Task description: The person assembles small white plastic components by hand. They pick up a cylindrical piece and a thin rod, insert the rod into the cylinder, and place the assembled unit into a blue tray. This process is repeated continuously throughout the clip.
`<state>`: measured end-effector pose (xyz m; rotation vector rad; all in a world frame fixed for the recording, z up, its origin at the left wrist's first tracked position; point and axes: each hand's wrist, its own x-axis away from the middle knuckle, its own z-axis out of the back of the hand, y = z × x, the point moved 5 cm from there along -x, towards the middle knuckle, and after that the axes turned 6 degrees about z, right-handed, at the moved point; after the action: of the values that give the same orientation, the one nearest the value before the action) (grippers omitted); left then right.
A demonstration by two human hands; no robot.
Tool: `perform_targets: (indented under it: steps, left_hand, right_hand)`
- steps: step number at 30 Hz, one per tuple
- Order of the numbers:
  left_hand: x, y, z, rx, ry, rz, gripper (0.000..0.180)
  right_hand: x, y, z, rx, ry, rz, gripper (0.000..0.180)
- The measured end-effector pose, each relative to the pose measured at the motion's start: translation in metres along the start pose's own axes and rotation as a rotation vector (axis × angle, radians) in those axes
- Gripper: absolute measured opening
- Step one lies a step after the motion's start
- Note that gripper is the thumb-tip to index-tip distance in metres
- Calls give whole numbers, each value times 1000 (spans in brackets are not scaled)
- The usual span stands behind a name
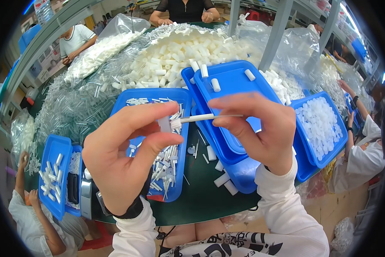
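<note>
Your left hand (pixel 115 150), left of frame centre, pinches translucent plastic cap (pixel 164 124). Your blurred right hand (pixel 267 128) closes thumb and finger near right end of slim white tube (pixel 201 118), frame centre; long axis runs left-right between hands, left end toward cap. Beyond: smooth blue tray (pixel 185 96), then matte white cylinders (pixel 175 53), upper middle, heaped.

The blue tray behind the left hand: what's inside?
The blue tray holds many slim white pieces. The left hand hides part of its interior, so whatever lies there can't be seen.
</note>
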<state>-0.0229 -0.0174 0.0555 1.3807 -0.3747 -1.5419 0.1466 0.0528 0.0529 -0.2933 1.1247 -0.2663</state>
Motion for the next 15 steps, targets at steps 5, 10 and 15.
perform_targets:
  steps: [5,10,15]
  left_hand:
    - [-3,3,-4,-102,77,-172,30]
    - [-1,9,-4,-92,69,-235,33]
    - [2,13,-1,-98,32,-200,32]
  right_hand:
    - [3,8,-1,-184,-52,-97,8]
    - [6,16,-9,-481,-126,-318,6]
    - [11,20,-19,-809,-232,-603,14]
